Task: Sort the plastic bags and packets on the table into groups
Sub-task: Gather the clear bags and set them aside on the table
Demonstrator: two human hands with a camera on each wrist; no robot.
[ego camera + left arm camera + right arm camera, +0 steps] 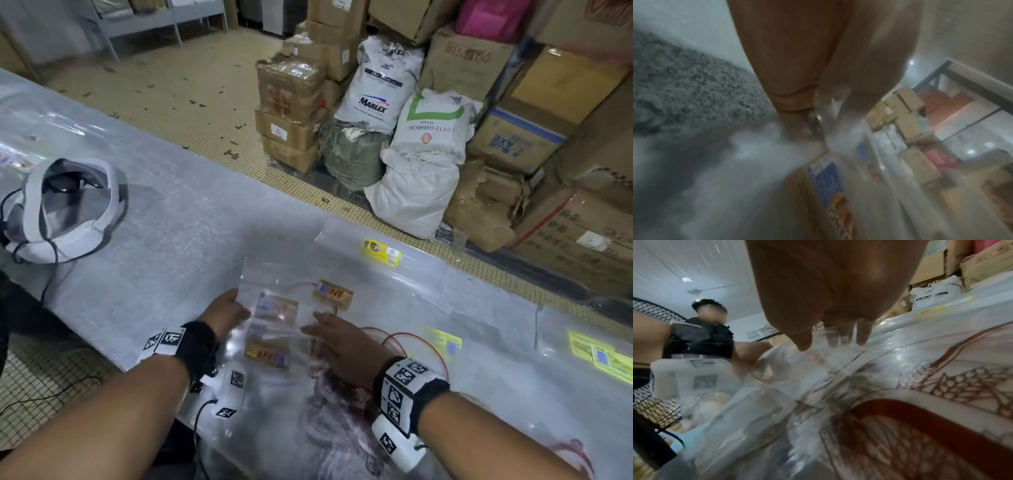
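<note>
- A white headset (68,212) with a padded grey band and thin black cables lies near the left end of the surface (178,205), a long grey top with a dull, faintly streaked finish.
- The left hand (224,313) grips the left edge of a small stack of clear plastic bags (274,308) close to the near edge of the surface. Its fingers are curled, thumb on top, pinching the glossy film. In the left wrist view the film runs blurred between thumb and fingers (797,104).
- The bags are thin, crinkly and see-through, each printed with a brown rectangular label (279,310) bearing a blue patch and orange marks. A second such label (335,293) shows further in, and a third (267,353) nearer the near edge.
- The right hand (342,346) lies flat on the right side of the same stack. Its fingers are straight and close together, pressing the film down. In the right wrist view the fingers (862,334) show through the clear plastic.
- Under the right wrist lies a larger transparent bag with dark red line art (335,411), a wheat-ear pattern seen close in the right wrist view.
- A clear bag with a small yellow label (382,253) sits toward the far edge, apart from the stack.
- Further right along the surface lie more clear bags with yellow-green labels (603,356).
- On the tiled floor beyond the far edge stand woven white sacks (421,164) and stacked cardboard boxes (291,113).
</note>
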